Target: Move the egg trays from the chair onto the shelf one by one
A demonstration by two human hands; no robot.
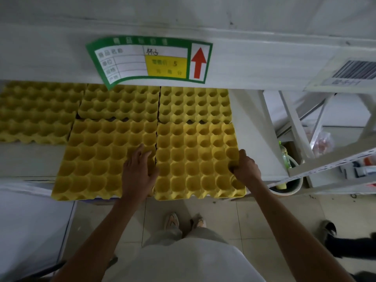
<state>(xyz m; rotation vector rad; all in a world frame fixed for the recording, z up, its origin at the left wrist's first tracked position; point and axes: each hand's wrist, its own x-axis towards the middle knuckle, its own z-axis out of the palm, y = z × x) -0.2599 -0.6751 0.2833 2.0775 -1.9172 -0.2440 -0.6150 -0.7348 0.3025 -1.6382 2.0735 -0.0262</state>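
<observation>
Shelving dominates the view: yellow egg trays lie side by side on a white shelf (256, 127), their far edges hidden under the upper shelf board that carries a green price label (149, 60) with a red arrow. Its print is too blurred to read. The front right tray (195, 159) sits at the shelf's front edge, touching the front left tray (101, 157); two more trays lie behind them, and a fifth, far left tray (34, 112), is cut off by the frame. The right hand (245, 166) is clenched on the right rim of the front right tray, fingers curled into a cell. The left hand (138, 171) lies flat with fingers spread over the seam between the two front trays, its grip released. A neighbouring rack (329, 165) to the right holds bottles and bags, hard to make out. A second person's dark shoe (329, 227) intrudes at right.
</observation>
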